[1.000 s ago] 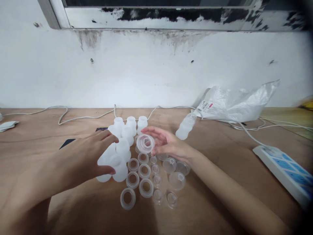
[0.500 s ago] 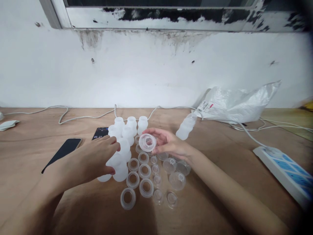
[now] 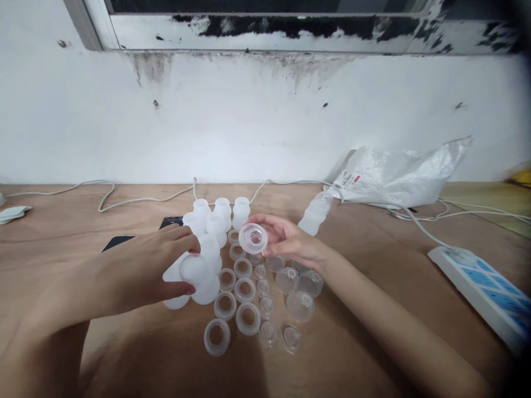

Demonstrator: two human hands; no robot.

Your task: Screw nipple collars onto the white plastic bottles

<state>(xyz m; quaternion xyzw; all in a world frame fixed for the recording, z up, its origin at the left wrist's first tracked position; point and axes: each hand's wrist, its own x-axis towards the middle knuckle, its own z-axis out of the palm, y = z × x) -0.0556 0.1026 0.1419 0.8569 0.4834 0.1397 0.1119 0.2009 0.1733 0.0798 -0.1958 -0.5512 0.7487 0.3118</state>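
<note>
My left hand [image 3: 153, 268] is closed around a small white plastic bottle [image 3: 191, 268], tipped so its mouth faces me, among several like bottles [image 3: 218, 221] standing on the wooden table [image 3: 373, 276]. My right hand [image 3: 290, 243] pinches a clear ring cap [image 3: 253, 237] just above the parts. Below both hands lie rows of translucent ring collars [image 3: 248, 318] and clear dome lids [image 3: 299, 305].
A phone [image 3: 118, 242] lies partly hidden behind my left hand. One bottle [image 3: 316, 214] lies on its side near a crumpled plastic bag [image 3: 398, 174]. White cables [image 3: 136, 198] run along the back; a power strip [image 3: 481, 287] sits at the right.
My left hand has lifted and tipped a bottle from the cluster. My right hand has raised the ring cap slightly and shifted it right.
</note>
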